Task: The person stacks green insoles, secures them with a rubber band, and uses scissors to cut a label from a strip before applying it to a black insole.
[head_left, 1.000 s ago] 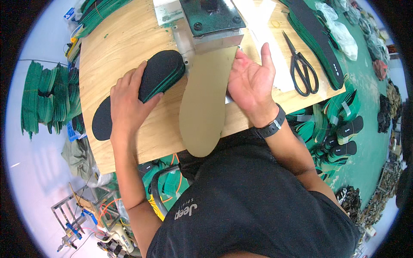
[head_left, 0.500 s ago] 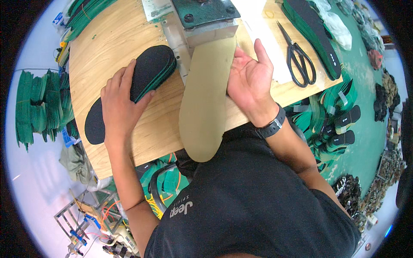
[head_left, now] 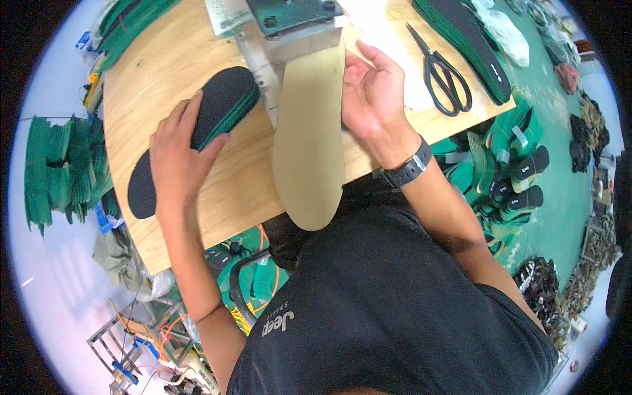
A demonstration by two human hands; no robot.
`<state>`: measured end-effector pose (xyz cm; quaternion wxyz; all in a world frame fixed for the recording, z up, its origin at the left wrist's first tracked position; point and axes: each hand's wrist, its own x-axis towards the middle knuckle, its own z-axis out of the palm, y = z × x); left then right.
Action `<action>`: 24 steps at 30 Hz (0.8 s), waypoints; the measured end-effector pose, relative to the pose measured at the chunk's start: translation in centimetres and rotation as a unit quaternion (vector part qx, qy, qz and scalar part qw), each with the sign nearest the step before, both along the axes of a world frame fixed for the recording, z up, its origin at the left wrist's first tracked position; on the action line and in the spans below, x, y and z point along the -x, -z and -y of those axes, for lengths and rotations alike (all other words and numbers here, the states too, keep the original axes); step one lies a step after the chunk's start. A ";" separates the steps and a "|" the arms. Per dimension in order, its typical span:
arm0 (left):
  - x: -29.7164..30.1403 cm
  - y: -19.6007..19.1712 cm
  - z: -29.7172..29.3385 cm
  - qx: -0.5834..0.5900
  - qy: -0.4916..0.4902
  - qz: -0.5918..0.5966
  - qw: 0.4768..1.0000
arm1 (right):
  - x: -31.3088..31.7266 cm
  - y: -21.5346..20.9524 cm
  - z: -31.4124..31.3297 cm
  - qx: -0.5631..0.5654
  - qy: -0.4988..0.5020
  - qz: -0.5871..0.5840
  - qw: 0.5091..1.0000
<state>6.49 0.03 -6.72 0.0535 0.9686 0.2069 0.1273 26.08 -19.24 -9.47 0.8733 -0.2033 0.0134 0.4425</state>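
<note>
On the wooden table (head_left: 197,59), a stack of black insoles with green edges (head_left: 197,135) lies at a slant on the left side. The left hand (head_left: 176,153) rests flat on top of this stack, fingers spread wide and pressing down on its middle; both ends of the stack remain uncovered. Just right of the stack, a tan sole-shaped sheet (head_left: 309,138) lies lengthwise, its far end against the metal press (head_left: 293,26) and its near end overhanging the table edge. The right hand (head_left: 372,99) grips the right edge of the sheet near its far end, fingers curled around the edge. A dark watch (head_left: 408,168) sits on the right wrist. Black scissors (head_left: 446,78) lie closed on the table to the right of that hand, apart from it. A long row of green-edged insoles (head_left: 467,36) lies beyond the scissors.
</note>
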 end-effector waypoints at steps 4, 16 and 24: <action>0.1 0.1 0.3 -0.006 0.006 0.005 1.000 | -0.5 1.7 0.6 -0.033 -0.032 0.032 0.998; 0.2 0.3 0.1 -0.008 0.005 0.021 1.000 | 2.4 0.1 0.4 0.043 -0.043 0.096 0.993; 0.0 0.5 0.1 -0.015 0.012 0.019 1.000 | -0.4 1.1 -2.6 0.010 -0.025 0.147 0.989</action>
